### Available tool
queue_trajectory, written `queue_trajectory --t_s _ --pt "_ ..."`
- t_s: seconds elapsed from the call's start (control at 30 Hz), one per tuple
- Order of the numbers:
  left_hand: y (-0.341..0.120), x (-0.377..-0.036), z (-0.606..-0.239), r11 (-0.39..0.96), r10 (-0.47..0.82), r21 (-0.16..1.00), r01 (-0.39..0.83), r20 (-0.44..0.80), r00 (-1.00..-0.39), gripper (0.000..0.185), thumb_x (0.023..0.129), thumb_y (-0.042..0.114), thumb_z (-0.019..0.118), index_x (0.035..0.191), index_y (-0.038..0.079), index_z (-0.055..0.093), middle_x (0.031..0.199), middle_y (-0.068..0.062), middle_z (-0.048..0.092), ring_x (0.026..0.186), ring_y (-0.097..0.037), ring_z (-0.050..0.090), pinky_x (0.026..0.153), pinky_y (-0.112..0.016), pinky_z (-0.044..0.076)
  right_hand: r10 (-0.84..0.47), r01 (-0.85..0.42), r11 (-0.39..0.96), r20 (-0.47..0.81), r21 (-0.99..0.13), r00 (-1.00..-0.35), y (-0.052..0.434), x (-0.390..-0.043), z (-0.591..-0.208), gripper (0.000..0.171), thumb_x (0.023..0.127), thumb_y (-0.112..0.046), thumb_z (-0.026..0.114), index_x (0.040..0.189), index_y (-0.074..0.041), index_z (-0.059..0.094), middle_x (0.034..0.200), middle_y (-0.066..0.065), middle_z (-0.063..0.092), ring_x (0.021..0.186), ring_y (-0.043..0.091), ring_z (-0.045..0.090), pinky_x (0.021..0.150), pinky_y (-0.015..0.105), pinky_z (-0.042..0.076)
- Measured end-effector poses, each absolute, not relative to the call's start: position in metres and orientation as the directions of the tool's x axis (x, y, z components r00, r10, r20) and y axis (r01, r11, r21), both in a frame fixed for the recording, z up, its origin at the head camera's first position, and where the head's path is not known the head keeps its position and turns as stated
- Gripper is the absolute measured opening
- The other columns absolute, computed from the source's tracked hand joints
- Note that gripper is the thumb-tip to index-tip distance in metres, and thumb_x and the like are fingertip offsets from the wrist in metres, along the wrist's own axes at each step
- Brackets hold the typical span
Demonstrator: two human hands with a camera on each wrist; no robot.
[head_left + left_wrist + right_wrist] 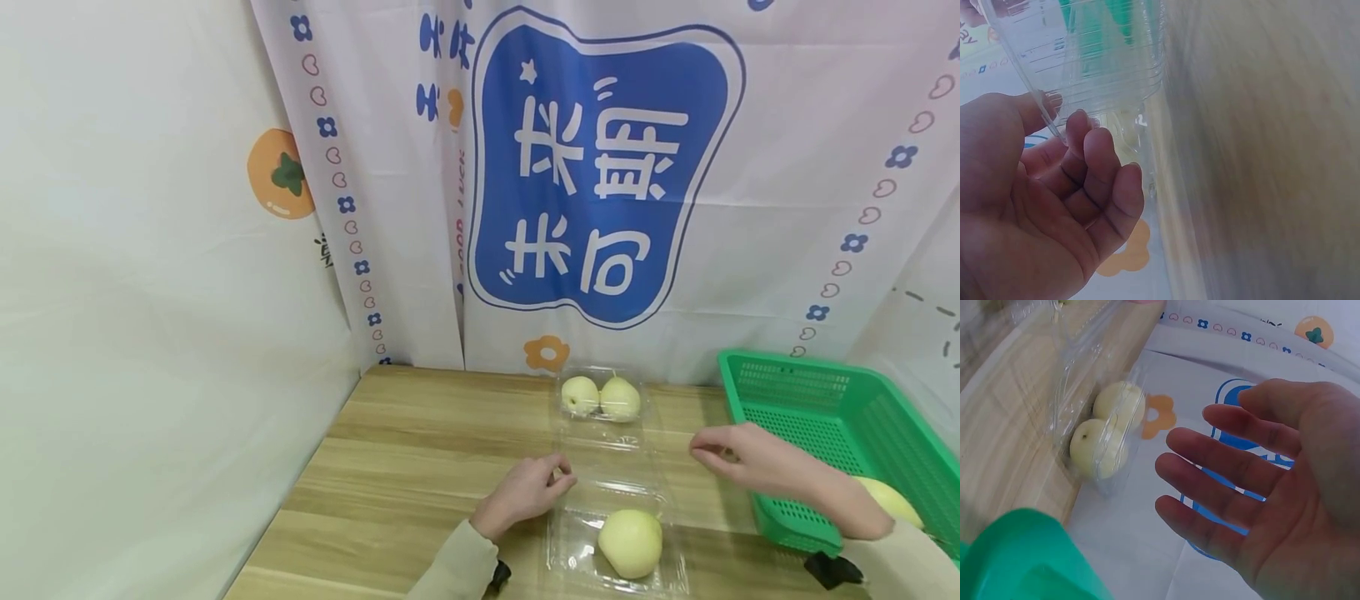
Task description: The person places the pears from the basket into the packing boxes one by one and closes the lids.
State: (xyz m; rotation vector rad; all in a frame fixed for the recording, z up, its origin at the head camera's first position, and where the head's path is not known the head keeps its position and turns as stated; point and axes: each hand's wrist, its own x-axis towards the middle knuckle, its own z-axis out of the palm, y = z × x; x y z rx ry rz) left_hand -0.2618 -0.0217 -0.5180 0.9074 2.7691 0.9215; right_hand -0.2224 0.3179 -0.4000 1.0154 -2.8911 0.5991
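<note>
While the left hand [525, 493] pinches the rim of the clear box [611, 500] to steady its raised lid, the right hand [750, 460] hovers beside it, fingers relaxed and holding nothing. Just right of the grip, a pear [631, 542] lies in the box's near half on the desk [420, 467]; its long axis runs away from the person, toward a shut box of pears [602, 398].

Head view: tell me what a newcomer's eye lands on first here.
Most striking is the big blue panel with white characters on the backdrop curtain. Below it, on the wooden table, lies an open clear plastic clamshell with two pale pears in the far half and one pear in the near half. The left hand pinches the clamshell's edge, the right hand hovers open beside a green basket.
</note>
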Motion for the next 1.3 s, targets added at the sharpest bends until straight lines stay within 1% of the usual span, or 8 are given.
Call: queue_trajectory --t_s 0.27,0.43,0.53,0.77,0.97,1.1,1.3 --pt "-0.021 -0.263 -0.519 0.644 0.561 0.576 0.504 0.092 -0.823 0.027 0.101 0.037 0.053 0.11 0.015 0.065 0.059 0.012 0.049 0.046 0.0 0.038 0.044 -0.018 0.036 -0.535 -0.55 0.752 0.151 -0.365 -0.831 0.34 -0.231 -0.394 0.013 0.1 -0.022 0.056 0.107 -0.02 0.068 0.096 -0.014 0.069 0.086 0.0 0.064 0.067 0.024 0.054" --pt "-0.021 -0.263 -0.519 0.65 0.561 0.567 0.505 0.09 -0.823 0.026 0.101 0.037 0.053 0.109 0.015 0.065 0.058 0.013 0.048 0.046 0.0 0.038 0.044 -0.018 0.036 -0.501 -0.524 0.785 0.159 -0.332 -0.851 0.356 -0.242 -0.395 0.013 0.1 -0.021 0.058 0.106 -0.019 0.068 0.093 -0.014 0.068 0.083 -0.005 0.061 0.066 0.024 0.054" --pt "-0.022 -0.263 -0.519 0.65 0.562 0.564 0.508 0.092 -0.822 0.026 0.101 0.037 0.053 0.109 0.015 0.065 0.059 0.013 0.049 0.046 0.0 0.039 0.044 -0.018 0.036 -0.469 -0.494 0.81 0.157 -0.315 -0.869 0.364 -0.248 -0.396 0.014 0.099 -0.023 0.058 0.107 -0.018 0.069 0.094 -0.013 0.068 0.083 -0.006 0.061 0.067 0.024 0.053" --pt "-0.022 -0.261 -0.521 0.651 0.561 0.574 0.497 0.077 -0.824 0.027 0.101 0.038 0.053 0.11 0.016 0.064 0.064 0.013 0.054 0.049 0.0 0.044 0.047 -0.017 0.039 -0.424 -0.456 0.837 0.169 -0.301 -0.89 0.384 -0.257 -0.403 0.013 0.098 -0.021 0.061 0.107 -0.017 0.069 0.097 -0.006 0.071 0.084 -0.001 0.064 0.068 0.025 0.054" --pt "-0.021 -0.261 -0.521 0.656 0.557 0.565 0.5 0.085 -0.826 0.026 0.101 0.037 0.053 0.11 0.015 0.064 0.064 0.012 0.055 0.049 0.0 0.044 0.047 -0.017 0.039 -0.417 -0.43 0.852 0.109 -0.298 -0.902 0.4 -0.266 -0.404 0.016 0.099 -0.024 0.059 0.109 -0.016 0.069 0.099 -0.005 0.071 0.084 0.001 0.064 0.067 0.026 0.052" --pt "-0.021 -0.262 -0.52 0.661 0.553 0.562 0.496 0.082 -0.829 0.027 0.101 0.038 0.053 0.111 0.015 0.064 0.066 0.012 0.056 0.05 0.0 0.045 0.049 -0.017 0.04 -0.411 -0.415 0.861 0.078 -0.293 -0.908 0.408 -0.273 -0.405 0.017 0.099 -0.026 0.059 0.107 -0.015 0.069 0.098 -0.005 0.071 0.082 0.001 0.063 0.066 0.026 0.051" --pt "-0.02 -0.263 -0.52 0.664 0.551 0.566 0.489 0.071 -0.831 0.029 0.101 0.038 0.052 0.113 0.015 0.064 0.065 0.012 0.055 0.049 0.0 0.044 0.049 -0.017 0.04 -0.414 -0.389 0.873 -0.024 -0.293 -0.91 0.419 -0.28 -0.407 0.016 0.098 -0.028 0.059 0.104 -0.016 0.068 0.095 -0.007 0.07 0.081 0.001 0.063 0.064 0.026 0.05"
